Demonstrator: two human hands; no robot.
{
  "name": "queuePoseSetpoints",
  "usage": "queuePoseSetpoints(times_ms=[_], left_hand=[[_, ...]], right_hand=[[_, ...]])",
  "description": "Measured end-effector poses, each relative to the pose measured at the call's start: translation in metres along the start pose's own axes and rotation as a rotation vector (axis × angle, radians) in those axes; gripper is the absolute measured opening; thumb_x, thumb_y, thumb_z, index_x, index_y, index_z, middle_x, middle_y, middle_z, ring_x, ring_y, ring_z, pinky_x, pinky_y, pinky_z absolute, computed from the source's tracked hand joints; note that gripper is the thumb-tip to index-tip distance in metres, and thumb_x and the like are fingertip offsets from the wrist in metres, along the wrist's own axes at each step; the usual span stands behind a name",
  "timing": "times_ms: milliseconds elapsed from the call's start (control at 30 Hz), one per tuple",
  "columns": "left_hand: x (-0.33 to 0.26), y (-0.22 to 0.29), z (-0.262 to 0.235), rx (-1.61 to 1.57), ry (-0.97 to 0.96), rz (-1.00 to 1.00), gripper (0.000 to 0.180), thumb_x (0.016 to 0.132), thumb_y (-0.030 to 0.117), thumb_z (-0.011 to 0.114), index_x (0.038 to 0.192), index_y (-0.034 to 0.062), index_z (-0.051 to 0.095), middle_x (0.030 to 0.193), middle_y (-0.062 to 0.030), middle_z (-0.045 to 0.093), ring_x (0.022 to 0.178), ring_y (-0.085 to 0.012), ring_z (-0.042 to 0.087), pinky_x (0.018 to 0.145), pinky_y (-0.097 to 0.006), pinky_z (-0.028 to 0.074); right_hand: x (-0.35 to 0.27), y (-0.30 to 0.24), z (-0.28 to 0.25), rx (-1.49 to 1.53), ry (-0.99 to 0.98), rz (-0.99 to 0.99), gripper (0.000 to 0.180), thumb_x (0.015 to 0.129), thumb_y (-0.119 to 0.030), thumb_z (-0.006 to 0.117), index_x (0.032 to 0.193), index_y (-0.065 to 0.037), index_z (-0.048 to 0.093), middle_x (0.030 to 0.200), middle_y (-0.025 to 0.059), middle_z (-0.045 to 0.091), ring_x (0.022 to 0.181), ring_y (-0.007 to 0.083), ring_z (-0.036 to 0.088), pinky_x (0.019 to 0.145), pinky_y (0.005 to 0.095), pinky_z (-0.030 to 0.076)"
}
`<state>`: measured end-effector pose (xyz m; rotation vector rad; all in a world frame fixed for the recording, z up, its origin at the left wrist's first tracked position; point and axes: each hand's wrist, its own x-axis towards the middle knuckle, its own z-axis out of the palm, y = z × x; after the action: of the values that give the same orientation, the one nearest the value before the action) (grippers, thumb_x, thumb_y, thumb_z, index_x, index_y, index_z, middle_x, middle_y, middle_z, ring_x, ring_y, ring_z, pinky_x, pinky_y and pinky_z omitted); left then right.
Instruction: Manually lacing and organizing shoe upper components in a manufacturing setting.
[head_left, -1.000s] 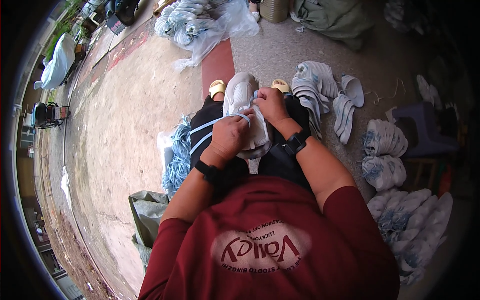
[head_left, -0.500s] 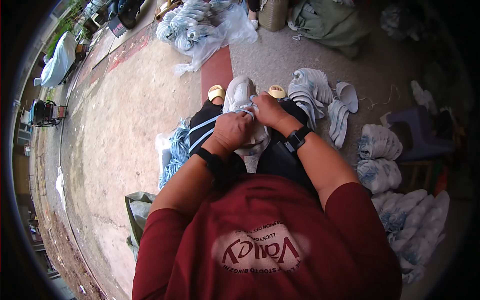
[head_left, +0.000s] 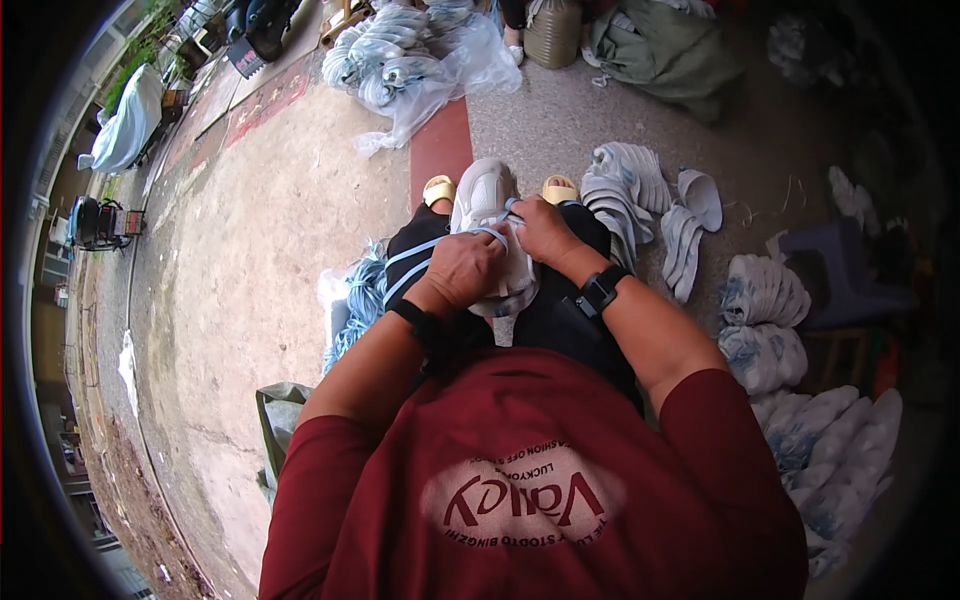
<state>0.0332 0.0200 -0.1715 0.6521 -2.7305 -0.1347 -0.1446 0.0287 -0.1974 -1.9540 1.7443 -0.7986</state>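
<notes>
Between my knees rests a white sneaker (head_left: 484, 190), its toe pointing away from me. My left hand (head_left: 468, 265) is closed over its lacing area, with a light blue shoelace (head_left: 418, 252) at its fingertips. Loose lengths of this lace trail across my left thigh. On the other side of the shoe's throat, my right hand (head_left: 546, 232) pinches a bit of blue lace close to the eyelets. Both hands nearly touch, and they cover much of the shoe's middle. Beside my left leg hangs a bundle of blue laces (head_left: 365, 300).
Stacked white shoe pieces (head_left: 625, 180) lie by my right foot, with more stacks (head_left: 765, 290) farther right near a dark plastic stool (head_left: 835, 270). Ahead are a plastic-wrapped pile (head_left: 385, 55) and a green sack (head_left: 665, 60). A covered scooter (head_left: 130, 115) stands far left.
The view has shifted slightly. My right hand still pinches the lace near the eyelets, and my left hand stays over the shoe with little visible movement.
</notes>
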Motion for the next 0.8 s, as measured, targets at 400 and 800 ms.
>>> queuePoseSetpoints(times_ms=[400,800], left_hand=[[0.003,-0.004,-0.007,0.083,-0.166,-0.024,0.029,0.072,0.018,0.059,0.098,0.0058,0.056,0.077,-0.0097,0.062,0.062,-0.0269,0.061,0.053,-0.037,0.048],[0.022,0.02,0.004,-0.008,0.126,-0.276,0.01,0.074,0.016,0.058,0.078,0.0068,0.056,0.081,-0.0067,0.056,0.064,-0.0244,0.06,0.053,-0.034,0.05]], right_hand=[[0.018,0.0,-0.012,0.137,-0.185,0.051,0.017,0.071,-0.014,0.067,0.07,0.003,0.061,0.07,0.0221,0.06,0.061,0.0233,0.059,0.059,0.0343,0.043],[0.004,0.002,-0.007,0.39,-0.024,0.045,0.011,0.066,0.002,0.054,0.072,0.004,0.063,0.065,0.0126,0.062,0.063,0.0106,0.054,0.058,0.0289,0.043]])
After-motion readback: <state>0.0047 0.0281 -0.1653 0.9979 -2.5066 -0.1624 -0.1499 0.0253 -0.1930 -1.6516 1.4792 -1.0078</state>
